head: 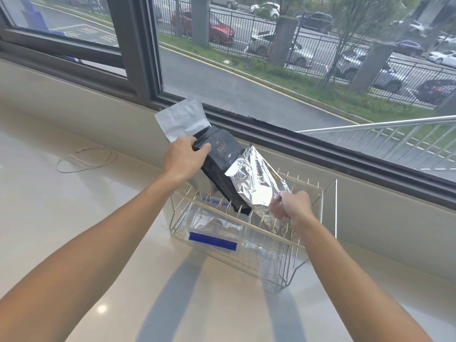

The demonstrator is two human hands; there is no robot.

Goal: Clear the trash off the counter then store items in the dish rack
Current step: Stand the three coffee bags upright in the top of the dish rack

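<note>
A wire dish rack (307, 248) stands on the pale counter below the window. My left hand (183, 157) grips a black pouch (222, 166) with a white torn top near its upper end; the pouch tilts, and its lower end sits down among the rack's prongs. My right hand (292, 206) is closed on the lower end of a shiny silver foil bag (256, 183), which leans against the black pouch over the rack. A clear plastic bag with a blue strip (213, 239) lies inside the rack's near side.
A thin looped cord (86, 160) lies on the counter (61, 193) to the left. The window sill and dark window frame (345, 156) run right behind the rack. A metal handrail (394, 123) shows outside.
</note>
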